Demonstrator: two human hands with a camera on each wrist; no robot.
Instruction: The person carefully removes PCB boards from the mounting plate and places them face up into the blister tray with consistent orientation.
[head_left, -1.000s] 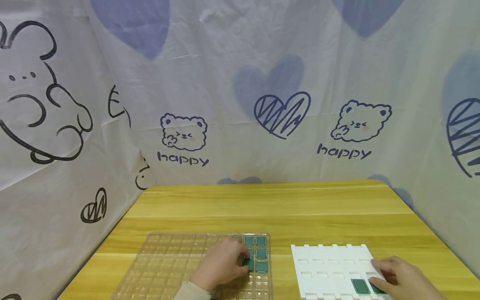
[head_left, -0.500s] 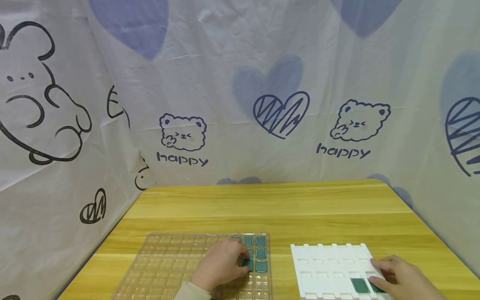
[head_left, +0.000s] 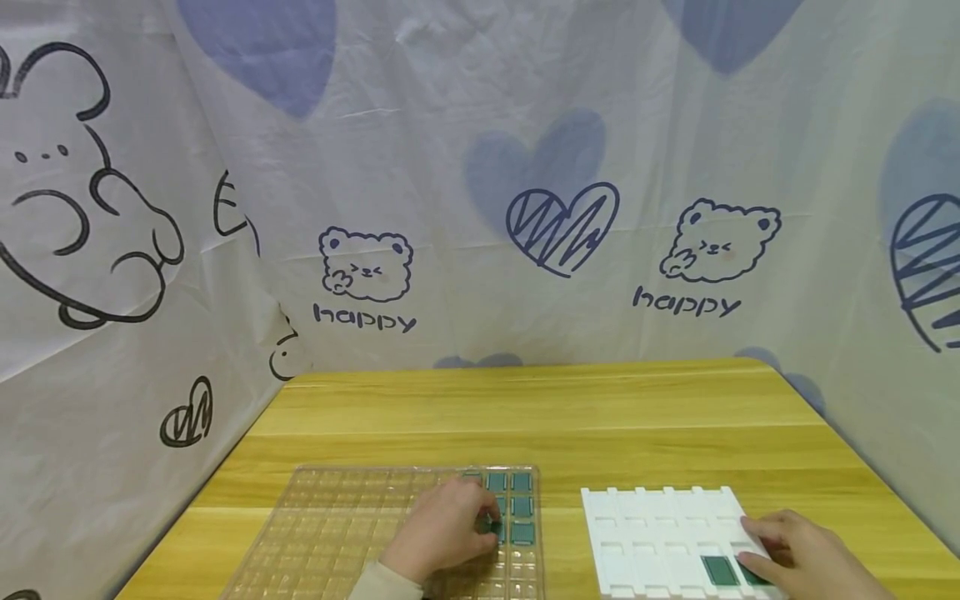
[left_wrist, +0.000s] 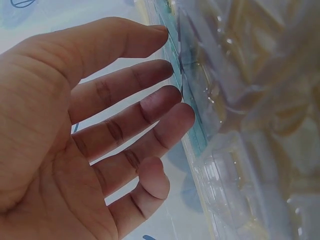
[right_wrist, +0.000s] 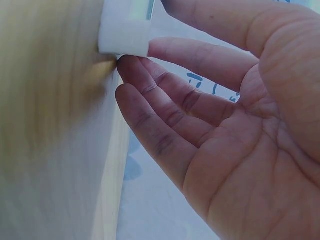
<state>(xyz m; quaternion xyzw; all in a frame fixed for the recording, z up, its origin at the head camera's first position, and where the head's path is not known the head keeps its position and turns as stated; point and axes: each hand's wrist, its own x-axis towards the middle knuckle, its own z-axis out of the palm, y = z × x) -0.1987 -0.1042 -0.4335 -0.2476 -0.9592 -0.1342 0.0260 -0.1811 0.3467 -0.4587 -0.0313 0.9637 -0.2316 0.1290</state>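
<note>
In the head view my left hand point(head_left: 442, 527) is over the right part of a clear plastic tray point(head_left: 330, 525). Its thumb and forefinger pinch a small green square chip point(head_left: 501, 532) low at one of the cells. The left wrist view shows the fingertips close against a teal strip of chips point(left_wrist: 200, 140) along the tray. My right hand point(head_left: 813, 554) grips the right edge of a white slotted tray point(head_left: 652, 521), thumb over the top and fingers at the side. A green chip point(head_left: 720, 571) lies in it, and another is partly hidden under the thumb.
Several green chips point(head_left: 522, 507) fill cells at the clear tray's far right corner. Both trays lie on a yellow wood-grain table point(head_left: 540, 408). A white printed cloth point(head_left: 465, 250) hangs behind and at the sides.
The green chip between my left finger and thumb has sunk slightly toward the cell and shows less. Both hands and trays stay almost where they were.
</note>
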